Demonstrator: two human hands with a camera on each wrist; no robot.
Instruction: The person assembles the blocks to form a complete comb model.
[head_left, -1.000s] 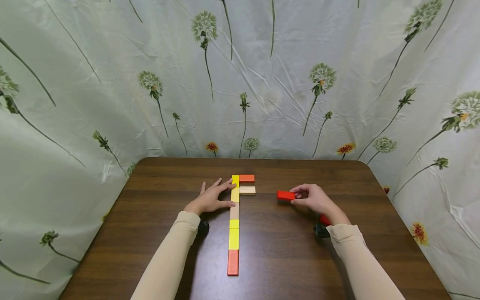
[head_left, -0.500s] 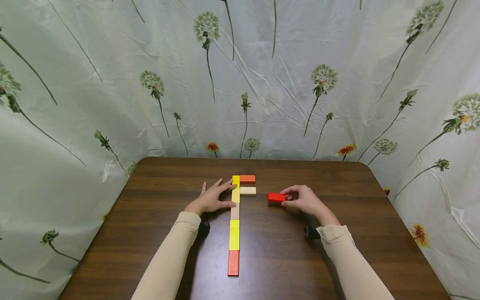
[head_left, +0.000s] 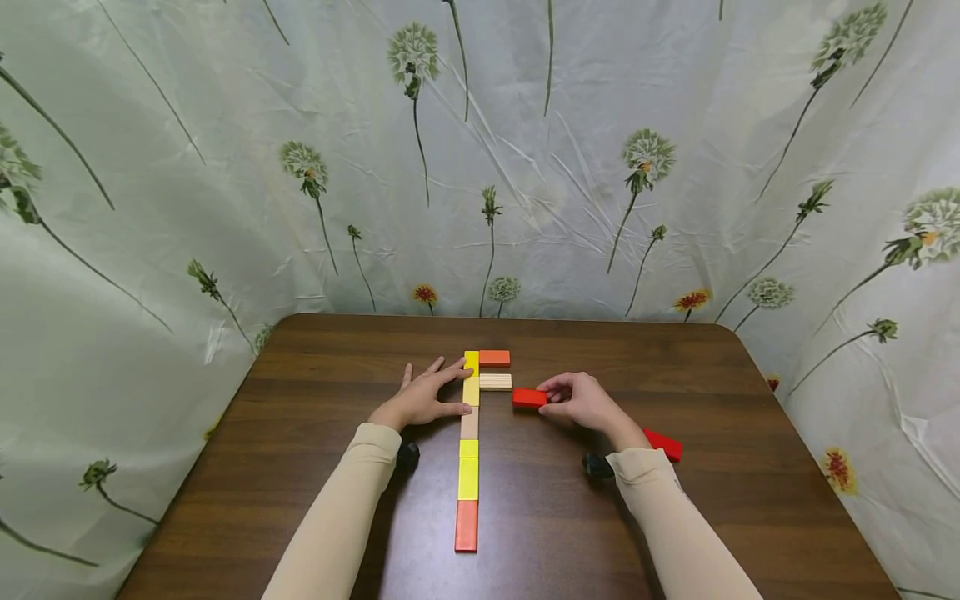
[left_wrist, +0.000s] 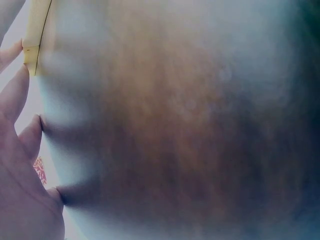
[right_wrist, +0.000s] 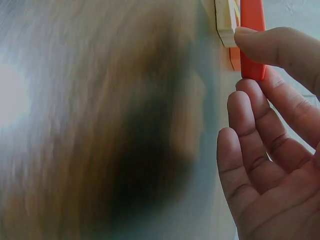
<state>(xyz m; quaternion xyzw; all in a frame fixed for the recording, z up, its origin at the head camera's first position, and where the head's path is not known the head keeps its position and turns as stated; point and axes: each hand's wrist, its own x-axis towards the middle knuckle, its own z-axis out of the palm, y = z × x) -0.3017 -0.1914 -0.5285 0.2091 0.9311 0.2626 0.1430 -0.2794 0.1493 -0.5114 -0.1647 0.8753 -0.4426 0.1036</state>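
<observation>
In the head view, my left hand [head_left: 423,396] lies with spread fingers over the upper part of a column of flat blocks. Its thumb touches a pale pinkish block [head_left: 469,425] and its fingertips touch the yellow block [head_left: 472,358] at the top. My right hand [head_left: 585,404] pinches one end of a red block [head_left: 529,398] between thumb and fingers, just right of a ridged natural-wood block [head_left: 496,382]. An orange-red block [head_left: 494,358] lies above that one, against the column. The right wrist view shows the thumb across the red block [right_wrist: 251,15].
Lower in the column are two yellow blocks [head_left: 468,479] and a red-orange one [head_left: 467,527]. Another red block [head_left: 664,446] lies on the brown table [head_left: 337,350], partly behind the right wrist. A flower-print curtain [head_left: 480,150] hangs beyond the table's far edge.
My right hand has carried the red block leftward toward the column. The second red block beside the right wrist has come more into view. My left hand has stayed put.
</observation>
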